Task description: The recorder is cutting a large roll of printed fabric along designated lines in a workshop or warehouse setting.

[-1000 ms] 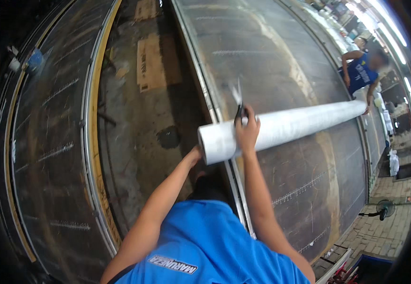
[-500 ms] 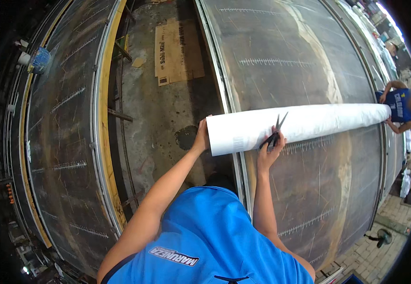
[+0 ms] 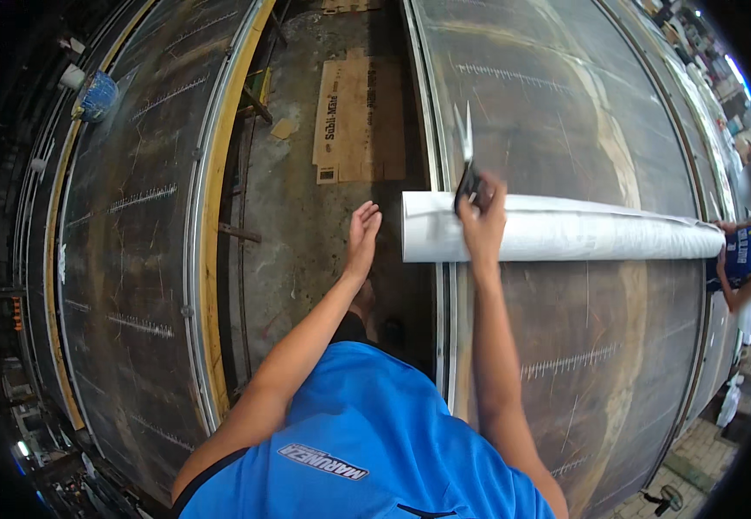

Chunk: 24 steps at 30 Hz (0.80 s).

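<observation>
The white roll (image 3: 600, 232) lies beneath the right fingers (image 3: 495, 190) holding scissors (image 3: 468, 163).

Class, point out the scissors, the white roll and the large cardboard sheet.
Scissors (image 3: 468, 157): head view, where blades meet handles.
White roll (image 3: 587, 230): head view, middle of its side.
Large cardboard sheet (image 3: 356, 121): head view, its upper face.

Long white cylindrical roll (image 3: 604, 232), bare right hand (image 3: 484, 218) over it holding black-handled metal scissors (image 3: 467, 164), open bare left hand (image 3: 363, 235) beside it
</observation>
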Each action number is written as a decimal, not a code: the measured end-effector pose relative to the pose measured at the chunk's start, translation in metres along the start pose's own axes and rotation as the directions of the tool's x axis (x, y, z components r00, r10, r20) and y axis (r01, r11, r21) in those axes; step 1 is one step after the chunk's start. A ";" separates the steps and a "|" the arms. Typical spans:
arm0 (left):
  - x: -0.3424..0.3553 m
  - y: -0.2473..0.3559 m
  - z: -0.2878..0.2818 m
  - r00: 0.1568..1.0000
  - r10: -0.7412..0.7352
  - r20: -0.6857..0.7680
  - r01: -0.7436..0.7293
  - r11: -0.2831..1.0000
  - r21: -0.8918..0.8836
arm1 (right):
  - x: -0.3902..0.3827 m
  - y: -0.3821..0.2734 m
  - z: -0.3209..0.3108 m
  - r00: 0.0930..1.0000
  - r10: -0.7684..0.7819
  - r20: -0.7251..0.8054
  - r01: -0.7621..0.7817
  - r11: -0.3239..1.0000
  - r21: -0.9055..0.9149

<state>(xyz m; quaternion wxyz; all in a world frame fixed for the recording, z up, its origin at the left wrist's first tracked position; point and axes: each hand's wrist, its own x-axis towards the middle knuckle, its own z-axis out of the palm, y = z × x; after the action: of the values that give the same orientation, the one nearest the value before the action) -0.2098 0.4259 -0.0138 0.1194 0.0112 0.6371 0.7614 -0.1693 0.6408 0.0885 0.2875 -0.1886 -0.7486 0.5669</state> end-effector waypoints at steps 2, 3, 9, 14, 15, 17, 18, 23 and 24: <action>0.013 0.039 -0.005 0.989 0.061 0.138 -0.057 0.998 -0.037 | -0.029 -0.007 0.026 0.984 0.060 0.166 -0.076 0.993 0.086; 0.018 0.054 -0.007 0.956 0.135 0.262 -0.115 0.989 -0.089 | -0.038 -0.010 0.040 0.958 0.145 0.246 -0.156 0.987 0.026; 0.112 0.096 -0.003 0.954 -0.034 0.299 0.079 0.987 -0.139 | -0.014 -0.023 0.125 0.823 0.264 0.503 -0.303 0.953 -0.005; 0.227 0.120 -0.047 1.000 -0.007 -0.022 -0.001 0.942 -0.337 | 0.089 0.015 0.115 0.993 0.108 0.039 -0.111 0.992 0.061; 0.254 0.126 -0.060 0.998 0.003 -0.056 -0.022 0.943 -0.331 | 0.112 0.027 0.105 0.991 0.112 -0.073 -0.107 0.992 0.062; 0.296 0.141 -0.083 0.993 0.004 -0.117 -0.041 0.947 -0.317 | 0.144 0.054 0.093 0.879 0.287 -0.380 -0.196 0.945 0.261; 0.319 0.150 -0.091 0.989 0.021 -0.149 -0.067 0.946 -0.317 | 0.163 0.066 0.087 0.768 0.446 -0.459 -0.321 0.889 0.328; 0.421 0.158 -0.103 0.997 -0.047 -0.068 0.031 0.974 -0.223 | 0.251 0.130 0.111 0.634 0.707 -0.311 -0.347 0.621 0.703; 0.441 0.155 -0.102 0.996 -0.064 -0.061 0.050 0.976 -0.212 | 0.272 0.139 0.123 0.644 0.702 -0.303 -0.346 0.621 0.704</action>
<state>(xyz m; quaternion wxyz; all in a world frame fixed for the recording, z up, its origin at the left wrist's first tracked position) -0.6809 0.3893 0.0581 0.1201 -0.0455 0.5569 0.8206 -0.4623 0.7546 -0.0089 0.3454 -0.4659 -0.3223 0.7482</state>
